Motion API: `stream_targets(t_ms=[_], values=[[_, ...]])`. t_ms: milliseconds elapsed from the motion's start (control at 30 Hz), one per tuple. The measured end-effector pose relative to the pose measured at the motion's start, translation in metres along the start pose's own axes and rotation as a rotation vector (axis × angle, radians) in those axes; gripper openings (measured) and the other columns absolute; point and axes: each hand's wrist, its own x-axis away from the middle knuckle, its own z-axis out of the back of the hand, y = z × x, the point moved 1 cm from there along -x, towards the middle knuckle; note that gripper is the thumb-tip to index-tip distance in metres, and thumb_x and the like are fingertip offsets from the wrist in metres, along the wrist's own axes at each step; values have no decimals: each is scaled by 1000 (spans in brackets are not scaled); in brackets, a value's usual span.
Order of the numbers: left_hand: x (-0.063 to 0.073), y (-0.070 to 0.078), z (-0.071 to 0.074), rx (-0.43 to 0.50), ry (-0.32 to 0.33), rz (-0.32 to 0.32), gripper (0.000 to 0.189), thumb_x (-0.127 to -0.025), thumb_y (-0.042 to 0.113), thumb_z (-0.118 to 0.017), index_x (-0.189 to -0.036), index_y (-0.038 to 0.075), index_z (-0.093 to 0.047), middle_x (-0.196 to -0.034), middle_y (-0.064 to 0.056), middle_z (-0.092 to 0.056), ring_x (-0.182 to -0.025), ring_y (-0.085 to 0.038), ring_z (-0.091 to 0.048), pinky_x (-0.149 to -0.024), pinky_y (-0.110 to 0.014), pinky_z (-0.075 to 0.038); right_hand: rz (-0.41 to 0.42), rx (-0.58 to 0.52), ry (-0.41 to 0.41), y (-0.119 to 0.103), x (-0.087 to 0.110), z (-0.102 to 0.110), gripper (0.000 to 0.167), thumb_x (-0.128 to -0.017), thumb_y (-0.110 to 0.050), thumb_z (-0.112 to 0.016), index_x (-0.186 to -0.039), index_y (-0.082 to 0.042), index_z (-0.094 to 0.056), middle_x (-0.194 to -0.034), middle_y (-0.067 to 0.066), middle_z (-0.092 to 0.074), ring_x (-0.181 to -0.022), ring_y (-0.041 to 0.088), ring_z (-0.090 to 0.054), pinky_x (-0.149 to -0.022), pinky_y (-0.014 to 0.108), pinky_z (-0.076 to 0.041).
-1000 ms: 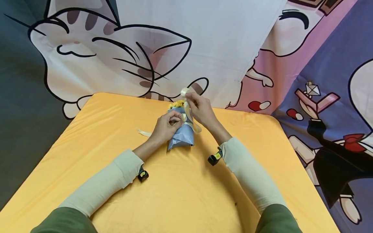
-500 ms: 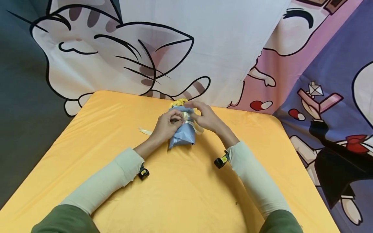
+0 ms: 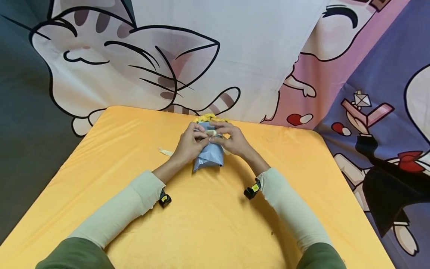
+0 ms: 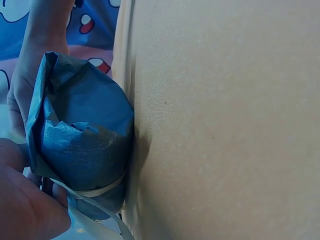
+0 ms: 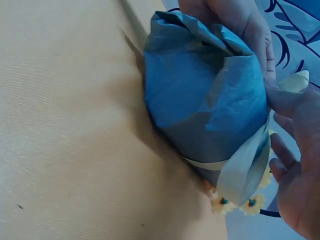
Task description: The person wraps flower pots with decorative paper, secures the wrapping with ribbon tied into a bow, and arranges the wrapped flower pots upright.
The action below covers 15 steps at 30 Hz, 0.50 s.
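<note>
A small bouquet wrapped in blue paper (image 3: 209,157) lies on the table, its yellow flowers (image 3: 205,118) pointing away from me. Cream ribbon (image 3: 211,132) goes round its middle, and a loop of ribbon stands up between my two hands. My left hand (image 3: 190,144) pinches the ribbon over the wrap from the left side. From the right, my right hand (image 3: 237,142) pinches it too, thumb and fingertips meeting those of the left. In the right wrist view a wide ribbon loop (image 5: 240,172) hangs along the paper. The knot itself is hidden behind my fingers.
A yellow cloth (image 3: 201,216) covers the table. One loose ribbon end (image 3: 165,151) lies left of the bouquet. Behind the table's far edge hangs a printed cartoon backdrop (image 3: 255,52), and another patterned cloth (image 3: 379,149) hangs at the right.
My right hand has come down from above the flowers, where it held the ribbon raised, and now meets the left hand over the bouquet. The left hand has stayed almost in place.
</note>
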Motion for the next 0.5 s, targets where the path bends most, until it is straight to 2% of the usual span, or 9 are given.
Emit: stream_targets(t_ms=[67, 233, 367, 500], values=[[0, -1, 0, 5, 4, 9, 35, -108, 16, -79, -131, 8, -55, -126, -13, -85, -109, -28, -70, -90, -33, -51, 32, 7, 56, 1, 1, -2, 15, -99, -3, -86, -113, 2, -87, -152, 20, -72, -152, 39, -58, -131, 58, -43], [0, -3, -1, 34, 19, 32, 33, -108, 14, -78, -131, 7, -55, -127, -13, -85, -117, -29, -73, -97, -38, -55, 76, 68, 151, 4, 5, -7, 10, -99, -3, -85, -108, 1, -87, -141, 21, -78, -142, 41, -63, -128, 58, -46], [1, -4, 0, 61, 25, 44, 31, -107, 13, -79, -131, 6, -59, -127, -15, -85, -122, -31, -75, -100, -38, -57, 44, 121, 183, 2, 8, -13, 11, -101, -7, -84, -108, 2, -86, -138, 20, -78, -140, 42, -64, -125, 58, -49], [0, -6, 1, 145, 20, 55, 27, -107, 8, -79, -129, 4, -62, -127, -18, -84, -124, -32, -77, -95, -24, -57, -10, 164, 181, -3, 8, -17, 17, -103, -9, -83, -114, 4, -84, -141, 19, -75, -138, 42, -61, -120, 58, -51]])
